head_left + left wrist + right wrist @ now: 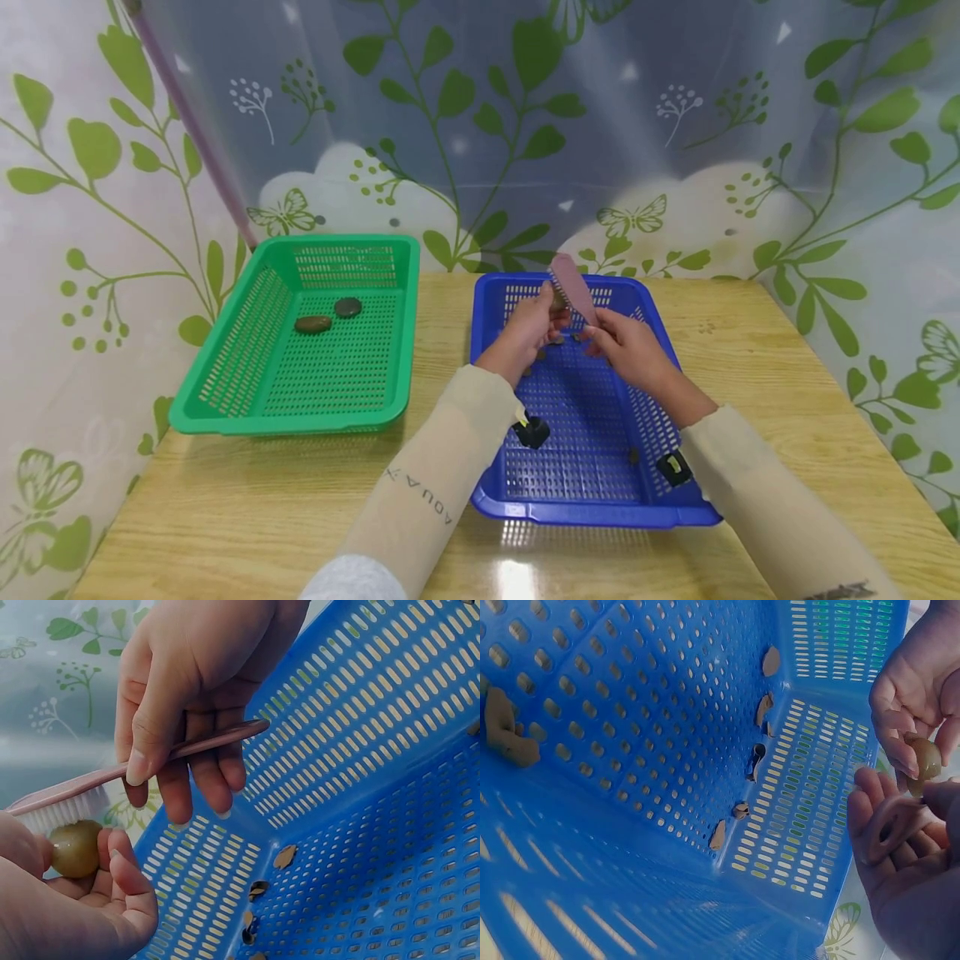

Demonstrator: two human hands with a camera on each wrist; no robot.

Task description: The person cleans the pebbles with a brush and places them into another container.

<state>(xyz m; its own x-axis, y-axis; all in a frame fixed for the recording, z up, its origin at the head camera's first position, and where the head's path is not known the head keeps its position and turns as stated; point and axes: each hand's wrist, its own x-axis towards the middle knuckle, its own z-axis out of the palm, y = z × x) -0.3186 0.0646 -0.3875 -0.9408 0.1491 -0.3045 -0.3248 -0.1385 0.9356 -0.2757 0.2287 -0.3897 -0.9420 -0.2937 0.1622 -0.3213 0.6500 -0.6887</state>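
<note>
A smooth, glossy olive-brown stone [77, 855] sits in my left hand [531, 323], pinched between thumb and curled fingers. My right hand [633, 346] grips the handle of a pink brush [573, 287] with white bristles [64, 810]. In the left wrist view the bristles meet the top of the stone. Both hands are above the far part of a blue perforated basket [600, 515]. Brown, flake-like bits [285, 856] lie on its floor along the far side, and a larger brown piece [511, 731] lies apart from them. In the head view, my fingers mostly hide the stone.
To the left on the wooden table [442, 467] stands a green perforated basket [300, 423]. It holds a brown oval stone [312, 323] and a dark grey one [348, 307]. A curtain [450, 150] with leaf prints hangs behind the table.
</note>
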